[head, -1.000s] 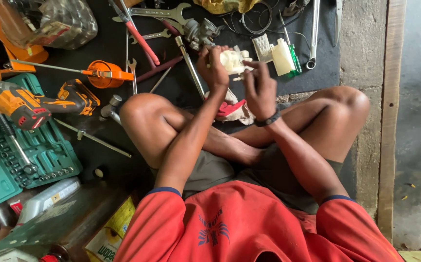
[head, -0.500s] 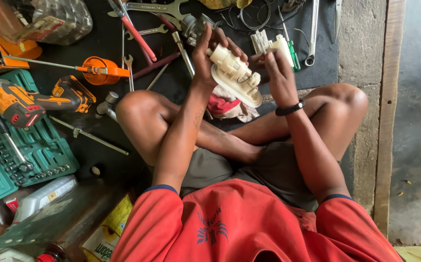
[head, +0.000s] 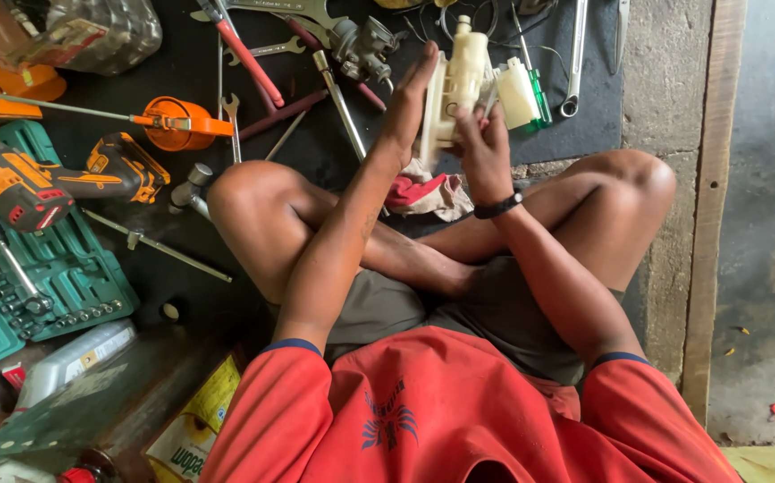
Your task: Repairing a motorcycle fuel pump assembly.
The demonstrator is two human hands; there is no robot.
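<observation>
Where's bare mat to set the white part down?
Free: dark mat between the left knee and the orange-handled tool. Also the bare concrete strip beside the right knee. Crowded: wrenches and the metal part beyond the hands.
</observation>
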